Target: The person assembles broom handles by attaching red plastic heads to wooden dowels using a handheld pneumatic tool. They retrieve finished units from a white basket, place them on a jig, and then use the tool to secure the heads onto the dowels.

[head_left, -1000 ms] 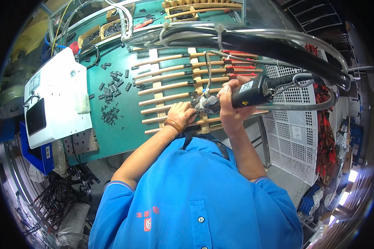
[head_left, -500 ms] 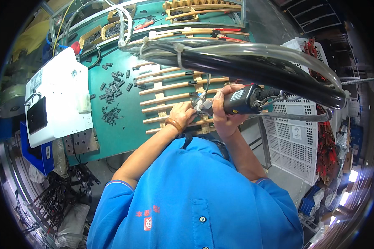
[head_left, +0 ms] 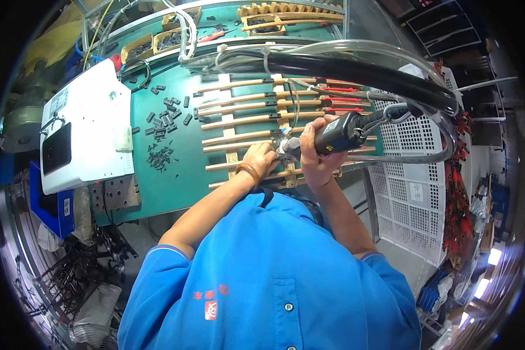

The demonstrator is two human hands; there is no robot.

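My right hand [head_left: 318, 158] is wrapped round a black electric screwdriver [head_left: 340, 135], held tilted with its metal nose [head_left: 286, 146] pointing left and down over a row of slim wooden rods [head_left: 230, 139]. Just left of that nose, my left hand [head_left: 259, 158] has its fingers drawn together on a near rod; what they pinch is hidden. The rods lie side by side across light wooden rack strips [head_left: 229, 132]. Small black blocks [head_left: 270, 103] sit on several rods, and red pieces [head_left: 341, 99] show at the far right ends.
Loose black blocks [head_left: 164, 121] and small dark parts [head_left: 159, 157] lie on the green table [head_left: 184, 175]. A white machine housing [head_left: 90, 128] stands left. Black and clear hoses [head_left: 356, 73] arch overhead. Right is a white perforated crate [head_left: 411, 198]; boxes of black parts [head_left: 137, 49] stand behind.
The hose bundle has swung up and away, uncovering more of the far rods with their black blocks and red ends. Both hands stay close together at the near rods; the view has shifted slightly.
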